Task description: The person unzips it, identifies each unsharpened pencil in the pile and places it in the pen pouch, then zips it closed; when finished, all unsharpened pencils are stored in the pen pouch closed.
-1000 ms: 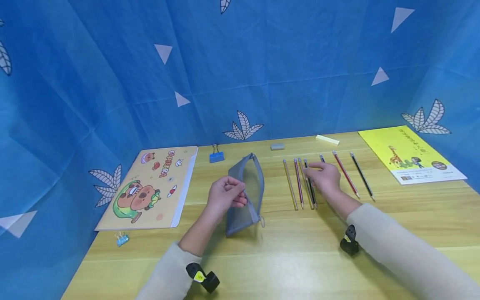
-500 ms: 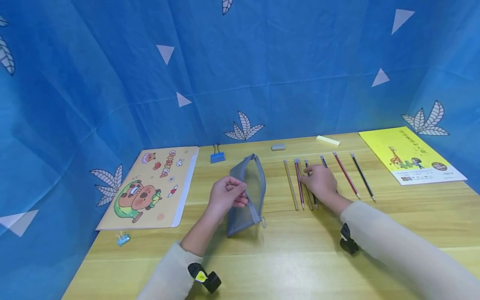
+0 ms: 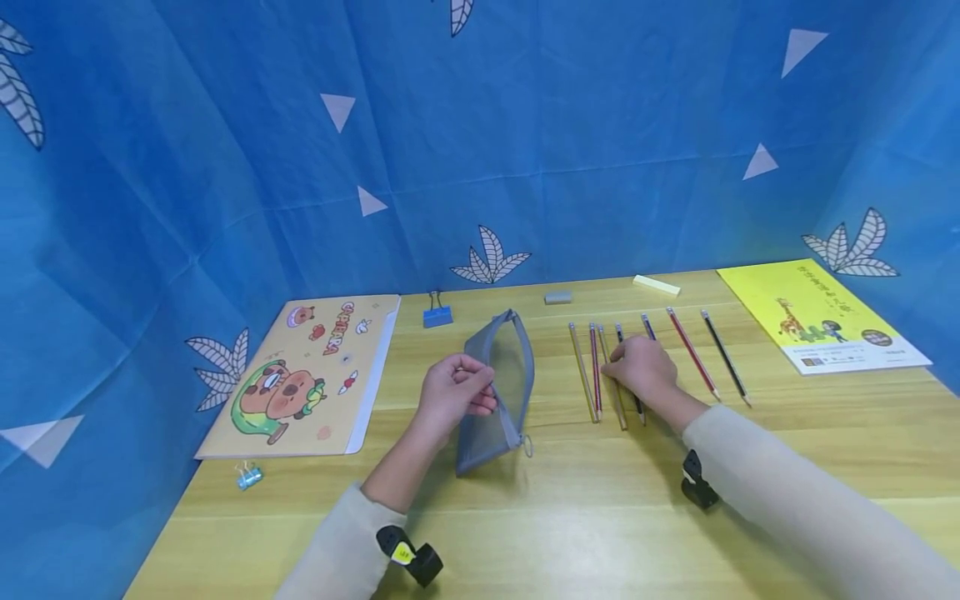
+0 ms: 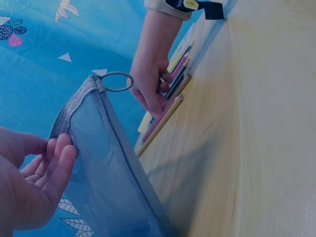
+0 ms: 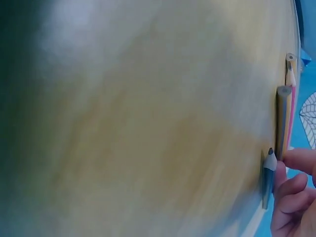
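Note:
My left hand (image 3: 453, 387) pinches the upper edge of a grey mesh zipper pouch (image 3: 483, 437), which stands with its mouth gaping toward the right. A ring pull (image 4: 117, 81) hangs at the zipper's end. Over the row of pencils, my right hand (image 3: 643, 364) holds a gold pencil (image 3: 619, 410) between thumb and finger; its flat, unsharpened end (image 5: 284, 91) faces the right wrist camera. A dark sharpened pencil (image 5: 269, 170) lies just beside those fingers. To the left of the held one lie a red-striped pencil (image 3: 596, 379) and another gold pencil (image 3: 580, 367).
Farther right lie a red pencil (image 3: 693, 354) and a black pencil (image 3: 726, 354). A yellow booklet (image 3: 821, 321) is at the back right, a capybara folder (image 3: 315, 375) at left. Near the curtain are a blue binder clip (image 3: 437, 317), a grey eraser (image 3: 558, 297) and a pale yellow strip (image 3: 656, 285).
My right fingers have shifted left and down onto the gold pencil, drawing it slightly toward me. The black pencil beside it has separated to the right. The left hand keeps its hold on the pouch.

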`<action>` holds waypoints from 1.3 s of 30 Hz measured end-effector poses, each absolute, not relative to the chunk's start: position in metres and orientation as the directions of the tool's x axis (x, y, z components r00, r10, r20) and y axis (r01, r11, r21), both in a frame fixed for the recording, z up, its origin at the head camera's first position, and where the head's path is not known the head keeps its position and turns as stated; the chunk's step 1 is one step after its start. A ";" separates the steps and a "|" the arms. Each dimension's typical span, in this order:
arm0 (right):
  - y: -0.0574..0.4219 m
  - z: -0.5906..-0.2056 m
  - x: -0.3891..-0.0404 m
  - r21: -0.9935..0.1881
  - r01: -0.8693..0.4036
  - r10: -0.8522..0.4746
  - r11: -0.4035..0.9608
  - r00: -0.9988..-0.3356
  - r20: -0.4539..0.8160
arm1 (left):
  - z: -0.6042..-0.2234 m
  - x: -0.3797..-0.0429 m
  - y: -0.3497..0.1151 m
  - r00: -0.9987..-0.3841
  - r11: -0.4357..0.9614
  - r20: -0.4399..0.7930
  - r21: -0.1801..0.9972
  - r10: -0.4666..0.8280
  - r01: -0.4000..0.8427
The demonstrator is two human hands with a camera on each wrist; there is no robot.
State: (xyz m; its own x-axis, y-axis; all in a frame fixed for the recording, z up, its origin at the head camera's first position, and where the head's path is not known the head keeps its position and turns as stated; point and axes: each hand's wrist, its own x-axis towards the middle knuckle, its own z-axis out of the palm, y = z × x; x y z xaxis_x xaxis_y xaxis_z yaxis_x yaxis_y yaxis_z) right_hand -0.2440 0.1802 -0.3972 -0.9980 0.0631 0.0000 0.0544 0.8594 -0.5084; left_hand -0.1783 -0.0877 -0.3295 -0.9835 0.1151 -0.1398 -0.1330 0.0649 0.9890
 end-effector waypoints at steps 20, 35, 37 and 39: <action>0.151 -0.353 -0.233 -0.996 0.064 0.199 0.061 -0.979 -0.051 | -0.369 -0.199 -0.091 -0.991 0.042 -0.056 0.998 0.125 -0.051; 0.083 -0.356 -0.214 -0.990 0.073 0.133 -0.119 -0.987 -0.088 | -0.357 -0.194 -0.086 -0.988 0.026 -0.091 0.996 0.128 -0.089; 0.078 -0.357 -0.212 -0.994 0.107 0.097 -0.038 -0.989 -0.110 | -0.352 -0.192 -0.084 -0.986 0.035 -0.121 0.992 0.116 -0.118; 0.073 -0.358 -0.211 -0.990 0.136 0.072 0.027 -0.988 -0.134 | -0.351 -0.192 -0.084 -0.985 0.037 -0.132 0.991 0.114 -0.128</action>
State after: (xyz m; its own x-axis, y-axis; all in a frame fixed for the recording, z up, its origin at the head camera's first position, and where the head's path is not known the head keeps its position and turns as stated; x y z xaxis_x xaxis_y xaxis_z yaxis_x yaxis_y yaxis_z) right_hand -0.2113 0.0733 -0.3577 -0.9884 0.0716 -0.1343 0.1365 0.0272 -0.9903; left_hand -0.1923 -0.0835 -0.3513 -0.9847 0.1139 -0.1318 -0.1284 0.0370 0.9910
